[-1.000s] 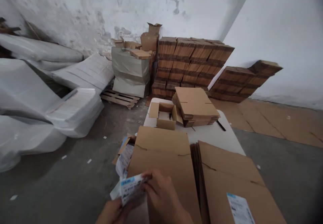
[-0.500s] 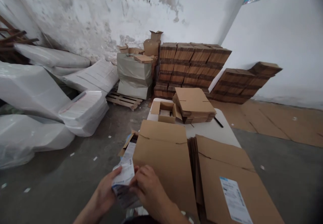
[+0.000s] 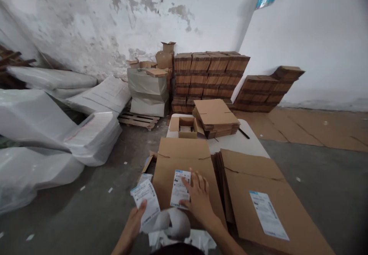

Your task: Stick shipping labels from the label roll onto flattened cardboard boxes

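My left hand (image 3: 134,219) pinches a strip of printed shipping labels (image 3: 146,198), whose curled backing paper (image 3: 172,222) hangs toward my body. A single shipping label (image 3: 180,188) lies on the flat cardboard box (image 3: 169,151) in front of me. Over its right edge my right hand (image 3: 198,195) is spread, fingers apart, touching the label and the cardboard. To the right, a second stack of flattened boxes (image 3: 247,166) bears another label (image 3: 268,214) on its top sheet.
A small open box (image 3: 187,134) and a pile of folded cartons (image 3: 217,113) stand on the white table (image 3: 254,140), near a black bar-like object (image 3: 244,133). Wrapped bundles (image 3: 93,138) lie on the floor at left. Bundled cardboard (image 3: 211,74) is stacked by the wall.
One label now lies on the middle box, where the cardboard was bare. My right hand has moved from the label strip onto it. The left hand still holds the strip.
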The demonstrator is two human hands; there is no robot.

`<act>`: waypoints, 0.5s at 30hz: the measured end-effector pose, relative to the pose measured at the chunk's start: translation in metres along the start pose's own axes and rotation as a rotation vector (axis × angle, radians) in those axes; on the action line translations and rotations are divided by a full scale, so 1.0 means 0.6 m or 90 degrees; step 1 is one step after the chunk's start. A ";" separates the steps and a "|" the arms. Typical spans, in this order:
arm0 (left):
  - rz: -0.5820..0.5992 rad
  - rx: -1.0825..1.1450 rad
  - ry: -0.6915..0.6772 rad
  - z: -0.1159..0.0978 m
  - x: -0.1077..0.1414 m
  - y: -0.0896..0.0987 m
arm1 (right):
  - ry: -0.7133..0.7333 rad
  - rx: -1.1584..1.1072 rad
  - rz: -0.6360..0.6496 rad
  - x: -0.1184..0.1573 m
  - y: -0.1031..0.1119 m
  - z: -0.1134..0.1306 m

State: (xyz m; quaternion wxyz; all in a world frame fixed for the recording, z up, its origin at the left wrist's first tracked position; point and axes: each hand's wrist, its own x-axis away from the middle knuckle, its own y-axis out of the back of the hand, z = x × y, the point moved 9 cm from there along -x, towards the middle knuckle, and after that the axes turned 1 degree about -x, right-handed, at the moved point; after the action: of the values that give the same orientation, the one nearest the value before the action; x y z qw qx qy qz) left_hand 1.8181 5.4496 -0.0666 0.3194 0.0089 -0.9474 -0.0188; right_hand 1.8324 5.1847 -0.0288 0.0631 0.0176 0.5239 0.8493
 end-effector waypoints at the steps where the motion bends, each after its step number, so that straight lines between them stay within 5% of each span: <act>1: -0.005 -0.021 -0.009 0.004 -0.002 0.000 | -0.032 0.023 -0.010 0.009 -0.002 -0.023; 5: 0.027 -0.032 -0.004 0.020 -0.011 -0.002 | -0.279 -0.065 -0.112 0.036 0.022 -0.142; 8: 0.033 0.047 0.021 0.015 0.003 -0.012 | -0.312 -0.219 -0.239 0.050 0.077 -0.185; 11: 0.102 0.150 0.027 -0.014 0.032 -0.046 | -0.360 -0.266 -0.358 0.088 0.180 -0.258; 15: 0.172 0.183 -0.019 -0.050 0.049 -0.073 | -0.491 -0.108 -0.436 0.174 0.348 -0.445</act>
State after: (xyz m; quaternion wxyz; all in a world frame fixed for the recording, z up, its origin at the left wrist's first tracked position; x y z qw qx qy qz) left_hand 1.8130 5.4041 -0.0265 0.3003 -0.0729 -0.9375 0.1599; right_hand 1.6847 4.8682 0.0336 0.5266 0.1517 0.3677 0.7513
